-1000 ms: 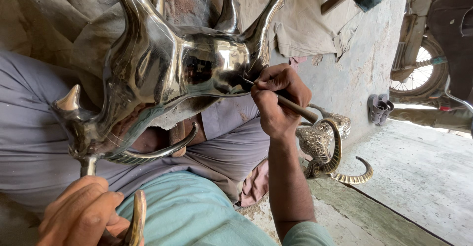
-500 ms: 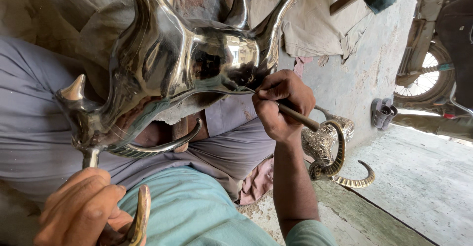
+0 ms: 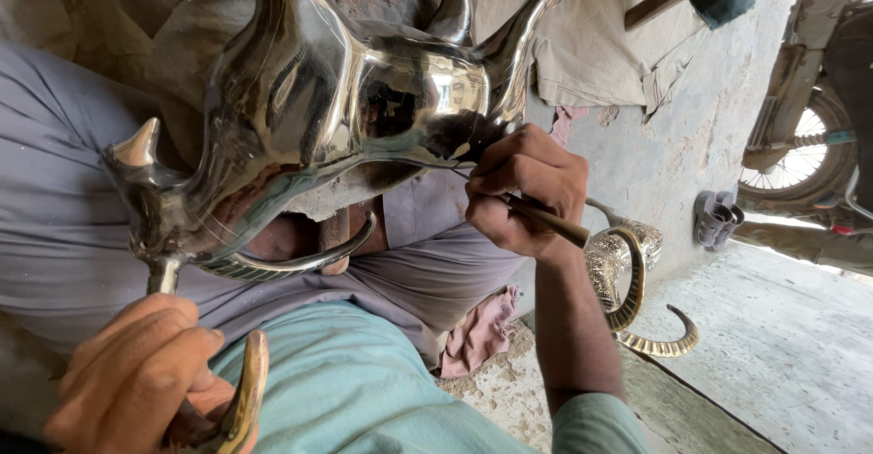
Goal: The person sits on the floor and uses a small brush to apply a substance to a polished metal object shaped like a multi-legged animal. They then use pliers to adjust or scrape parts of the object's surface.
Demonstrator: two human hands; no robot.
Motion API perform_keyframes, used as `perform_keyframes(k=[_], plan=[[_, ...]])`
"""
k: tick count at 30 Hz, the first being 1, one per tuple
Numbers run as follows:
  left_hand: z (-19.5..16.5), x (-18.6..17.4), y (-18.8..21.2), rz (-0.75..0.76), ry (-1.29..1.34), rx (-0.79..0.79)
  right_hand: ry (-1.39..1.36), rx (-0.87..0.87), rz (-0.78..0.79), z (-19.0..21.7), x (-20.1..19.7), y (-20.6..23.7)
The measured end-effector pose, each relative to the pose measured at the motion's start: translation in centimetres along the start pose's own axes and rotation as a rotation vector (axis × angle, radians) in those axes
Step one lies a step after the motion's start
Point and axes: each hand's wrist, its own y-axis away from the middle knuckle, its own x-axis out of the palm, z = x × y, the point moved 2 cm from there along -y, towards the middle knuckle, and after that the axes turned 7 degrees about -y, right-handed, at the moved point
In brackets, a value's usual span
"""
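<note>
Soft daylight, moderately bright, entering from open area at far right; concrete floor [image 3: 800,345] there pale and washed out. Polished metal piece [image 3: 346,99] shows strong mirror glare and dark reflections. Gentle shadow under right hand [image 3: 523,190]. Left hand [image 3: 136,381] close to lens, slightly soft. Wide-angle view, tilted, edges stretched. Centre sharp.

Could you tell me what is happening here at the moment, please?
A person is working on a shiny silver metal animal-head figure with horns. The left hand grips its lower stem, beside a brass-coloured curved piece. The right hand holds a thin wooden-handled tool, its tip against the figure's polished side. The piece rests over the person's lap. A second, engraved horned figure lies on the concrete floor nearby.
</note>
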Motion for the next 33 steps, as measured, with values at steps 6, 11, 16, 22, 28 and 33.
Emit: perform_keyframes(k=[6,11,16,22,28,33], plan=[[-0.3,0.0,0.2,-0.020,0.015,-0.021,-0.151,0.019,0.013,-1.3,-0.6,1.0],[-0.1,-0.1,0.7,0.025,-0.041,0.020,-0.601,0.270,-0.363,-2.8,-2.0,1.4],[0.2,0.0,0.9,0.067,-0.015,0.087,-0.553,0.296,-0.429,-3.3,-2.5,0.2],[1.8,0.8,1.1,0.076,0.047,0.080,-0.497,0.363,-0.388,-3.3,-2.5,-1.2],[3.1,1.0,1.9,0.122,0.033,0.128,-0.459,0.312,-0.327,-3.9,-2.7,-1.5],[4.2,1.4,3.0,0.159,-0.003,0.142,-0.462,0.319,-0.342,-4.2,-2.8,-0.9]])
